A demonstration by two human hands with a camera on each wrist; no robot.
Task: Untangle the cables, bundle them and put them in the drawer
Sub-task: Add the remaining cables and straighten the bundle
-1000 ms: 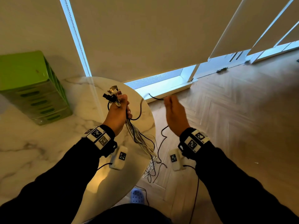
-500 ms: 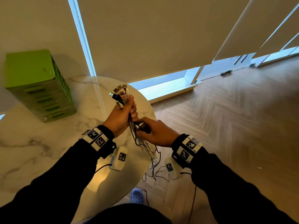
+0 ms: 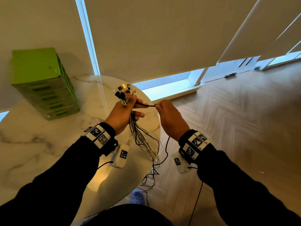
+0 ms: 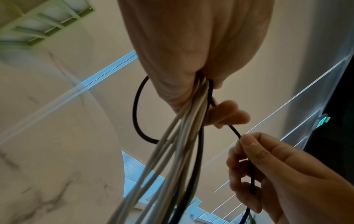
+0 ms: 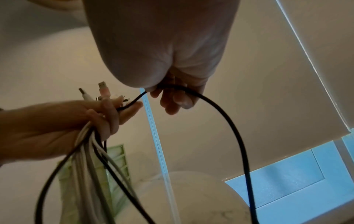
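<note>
Drawers (image 3: 53, 101) in the green unit at far left look closed, nothing stowed yet. Left hand (image 3: 121, 114) fists the cables (image 3: 140, 136) over the table (image 3: 32, 144) edge, plugs up, tails hanging tangled to the floor. Right hand (image 3: 169, 116) pinches one black cable (image 3: 146, 105), open floor to pull into.

Your left hand (image 3: 121, 115) covers the cable bundle (image 3: 141, 139) mid-run, so you can't count strands. The black cable (image 5: 220, 121) exits the right-wrist view's bottom edge. Plugs (image 3: 123, 90) too small to type. Right fingertips hidden in the head view.
</note>
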